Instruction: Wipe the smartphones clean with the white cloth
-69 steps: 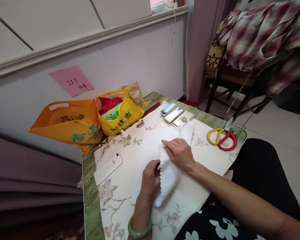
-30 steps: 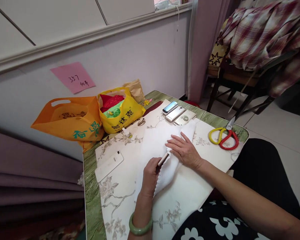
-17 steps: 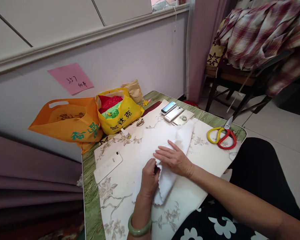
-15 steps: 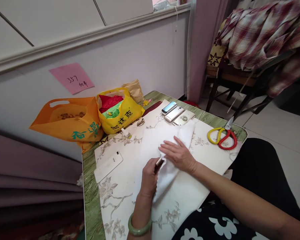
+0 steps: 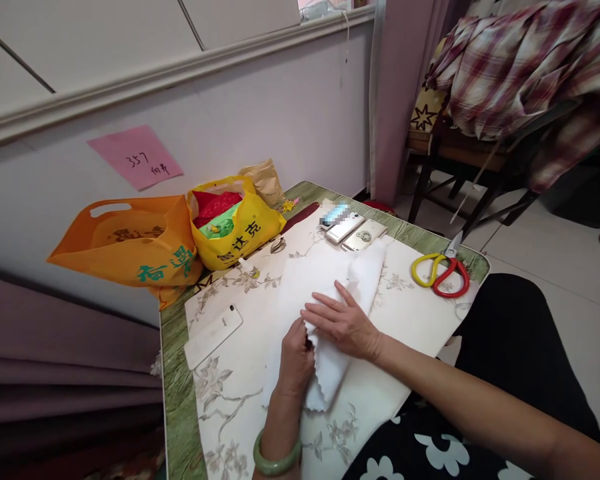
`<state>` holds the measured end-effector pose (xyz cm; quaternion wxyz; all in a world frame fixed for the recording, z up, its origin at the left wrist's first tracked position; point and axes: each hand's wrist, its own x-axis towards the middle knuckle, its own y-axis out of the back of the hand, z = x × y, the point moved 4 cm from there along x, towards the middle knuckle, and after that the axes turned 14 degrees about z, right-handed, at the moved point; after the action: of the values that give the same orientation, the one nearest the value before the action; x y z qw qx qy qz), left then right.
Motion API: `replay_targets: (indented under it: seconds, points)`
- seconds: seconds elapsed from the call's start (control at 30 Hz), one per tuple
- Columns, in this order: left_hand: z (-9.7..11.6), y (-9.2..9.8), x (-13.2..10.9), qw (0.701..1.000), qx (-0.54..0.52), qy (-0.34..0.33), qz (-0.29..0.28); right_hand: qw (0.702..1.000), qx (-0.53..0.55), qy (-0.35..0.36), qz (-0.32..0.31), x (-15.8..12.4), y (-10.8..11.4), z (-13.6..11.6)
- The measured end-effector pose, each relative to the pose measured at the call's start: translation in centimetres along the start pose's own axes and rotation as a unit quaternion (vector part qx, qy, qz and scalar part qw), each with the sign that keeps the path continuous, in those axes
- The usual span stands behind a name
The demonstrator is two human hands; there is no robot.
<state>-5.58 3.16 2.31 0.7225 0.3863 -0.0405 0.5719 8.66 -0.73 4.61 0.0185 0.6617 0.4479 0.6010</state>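
Note:
A white cloth [image 5: 320, 280] lies folded over on the flowered table cover [image 5: 410, 327]. My left hand [image 5: 295, 357], a green bangle on its wrist, is closed on a small dark device mostly hidden under the cloth's fold. My right hand [image 5: 343, 320] lies flat with its fingers stretched out, pressing the cloth down over that device. A white phone [image 5: 214, 327] lies face down to the left of the cloth.
Three phones [image 5: 353, 227] lie in a row at the far table edge. Yellow and red scissors [image 5: 443, 270] sit at the right corner. An orange bag [image 5: 130, 243] and a yellow bag [image 5: 235, 223] stand against the wall. A chair with plaid cloth [image 5: 505, 67] stands to the right.
My right hand has slid back and forth over the cloth and now sits further left, over my left hand. The device's edge that showed half a second ago is covered again.

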Motion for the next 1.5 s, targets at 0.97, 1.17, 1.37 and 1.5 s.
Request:
replay_targets:
  seconds: [0.97, 1.17, 1.37, 1.5]
  points:
    - [0.8, 0.8, 1.0, 0.997, -0.034, 0.062, -0.020, 0.927, 0.175, -0.306, 0.126, -2.3, 2.3, 7.0]
    - [3.2, 3.4, 0.7, 0.982, -0.049, 0.175, -0.052, 0.931, 0.260, -0.248, 0.068, 1.7, 5.7, 4.5]
    - [7.5, 3.2, 0.4, 0.901, -0.244, 0.322, -0.160, 0.889, 0.373, -0.263, 0.008, 5.3, 6.6, 1.8]
    - [9.3, 1.3, 0.7, 0.858, -0.322, 0.386, -0.107, 0.835, 0.432, -0.340, -0.010, 5.0, 4.9, 1.9]
